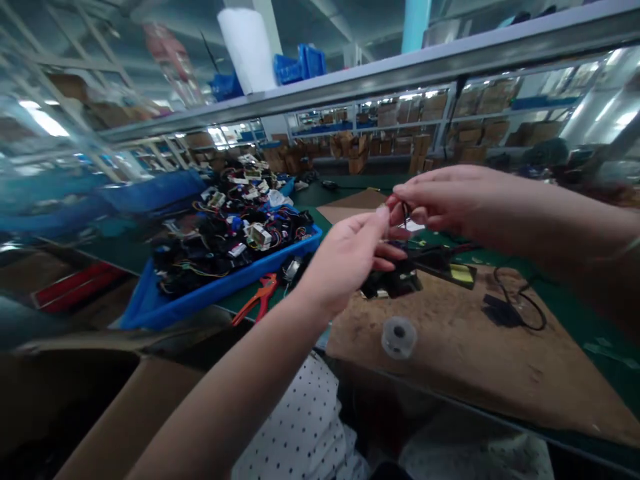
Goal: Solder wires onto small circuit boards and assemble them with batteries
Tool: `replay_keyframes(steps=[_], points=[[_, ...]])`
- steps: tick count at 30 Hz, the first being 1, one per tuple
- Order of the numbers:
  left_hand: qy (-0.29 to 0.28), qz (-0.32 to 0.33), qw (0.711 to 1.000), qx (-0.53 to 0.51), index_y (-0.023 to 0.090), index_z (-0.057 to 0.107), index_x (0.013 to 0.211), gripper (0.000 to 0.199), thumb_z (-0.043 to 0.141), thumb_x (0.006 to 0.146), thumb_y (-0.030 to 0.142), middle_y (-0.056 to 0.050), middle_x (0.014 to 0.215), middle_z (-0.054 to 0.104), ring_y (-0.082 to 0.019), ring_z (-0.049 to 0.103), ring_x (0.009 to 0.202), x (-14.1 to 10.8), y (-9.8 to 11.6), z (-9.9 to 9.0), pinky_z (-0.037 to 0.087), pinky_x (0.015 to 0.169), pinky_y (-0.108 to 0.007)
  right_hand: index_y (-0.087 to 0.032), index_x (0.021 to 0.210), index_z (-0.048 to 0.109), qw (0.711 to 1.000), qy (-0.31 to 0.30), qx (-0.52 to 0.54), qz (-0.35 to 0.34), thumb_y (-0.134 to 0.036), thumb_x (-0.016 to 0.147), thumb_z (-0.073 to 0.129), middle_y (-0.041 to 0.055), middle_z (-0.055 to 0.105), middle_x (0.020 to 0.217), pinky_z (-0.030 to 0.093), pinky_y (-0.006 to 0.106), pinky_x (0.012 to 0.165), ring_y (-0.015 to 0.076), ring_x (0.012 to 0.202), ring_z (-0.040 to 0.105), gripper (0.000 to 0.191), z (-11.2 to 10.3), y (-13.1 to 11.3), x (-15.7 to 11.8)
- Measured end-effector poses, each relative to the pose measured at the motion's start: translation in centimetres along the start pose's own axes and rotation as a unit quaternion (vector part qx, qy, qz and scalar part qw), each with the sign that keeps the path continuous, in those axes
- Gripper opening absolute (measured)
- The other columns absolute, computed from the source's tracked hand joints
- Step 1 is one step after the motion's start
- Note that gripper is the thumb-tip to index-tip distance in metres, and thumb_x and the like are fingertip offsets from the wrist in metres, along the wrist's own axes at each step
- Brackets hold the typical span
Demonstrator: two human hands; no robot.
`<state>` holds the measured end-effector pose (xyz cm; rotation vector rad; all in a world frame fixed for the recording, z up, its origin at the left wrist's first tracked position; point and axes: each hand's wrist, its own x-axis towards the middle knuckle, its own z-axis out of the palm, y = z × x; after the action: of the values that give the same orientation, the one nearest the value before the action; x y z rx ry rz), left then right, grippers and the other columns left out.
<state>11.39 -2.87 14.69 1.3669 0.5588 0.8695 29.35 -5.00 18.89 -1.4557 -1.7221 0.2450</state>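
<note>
My right hand (445,200) reaches in from the right, its thumb and fingers pinched on a thin black cable (405,213). Beside it, fingertips nearly touching, my left hand (350,250) closes its thumb and index finger at the same cable, while its lower fingers stick out loosely. What exactly lies between the left fingertips is small and blurred. Beneath the hands, a dark device with black housing (395,283) rests on the brown board (480,347). A black strip with a yellow label (463,273) lies just right of it.
A blue tray (225,283) heaped with wired electronic parts stands left. Red-orange pliers (263,297) lie by it. A clear tape roll (399,337) and a black cable with a flat dark piece (503,312) rest on the board. A shelf (350,83) crosses above; an open carton (130,393) sits lower left.
</note>
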Motion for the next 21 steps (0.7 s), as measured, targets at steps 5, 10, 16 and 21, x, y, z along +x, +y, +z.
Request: replay_keyframes(steps=[5,10,16,21], points=[[0.069,0.067,0.995,-0.023,0.018,0.068,0.102,0.048,0.040,0.104,0.057,-0.007,0.094,0.069,-0.020,0.068,0.089,0.4,-1.4,0.4,0.052,0.062,-0.022,-0.019,0.101,0.070,0.969,0.002,-0.168,-0.184,-0.034,0.091,0.058,0.0078,0.067,0.098,0.055,0.044,0.082,0.0240,0.090,0.065,0.021,4.2,-1.5,-1.6],[0.154,0.056,0.986,-0.016,0.018,0.068,0.103,0.028,0.046,0.105,0.036,-0.003,0.099,0.066,-0.009,0.061,0.077,1.4,-1.2,-2.6,0.043,0.057,-0.016,-0.024,0.128,0.065,0.927,0.068,-0.244,-0.277,-0.037,0.092,0.058,0.0146,0.052,0.139,0.045,0.061,0.105,0.0372,0.123,0.054,0.038,5.6,-0.1,-4.1],[0.235,0.061,0.969,0.049,0.015,0.061,0.086,0.033,0.042,0.107,0.031,0.000,0.076,0.056,-0.005,0.053,0.062,7.8,2.5,-10.5,0.044,0.058,-0.014,-0.027,0.108,0.070,0.973,0.194,-0.076,-0.101,-0.039,0.090,0.063,0.0100,0.063,0.114,0.058,0.040,0.071,0.0274,0.105,0.063,0.022,6.3,6.4,-8.3],[0.277,0.072,0.948,0.137,0.014,0.063,0.096,0.033,0.041,0.107,0.036,-0.002,0.087,0.062,-0.008,0.059,0.071,13.7,6.3,-17.9,0.051,0.066,-0.020,-0.030,0.104,0.066,0.972,0.223,-0.070,0.000,-0.037,0.089,0.063,0.0084,0.064,0.106,0.058,0.045,0.067,0.0257,0.085,0.065,0.017,9.1,13.0,-12.4]])
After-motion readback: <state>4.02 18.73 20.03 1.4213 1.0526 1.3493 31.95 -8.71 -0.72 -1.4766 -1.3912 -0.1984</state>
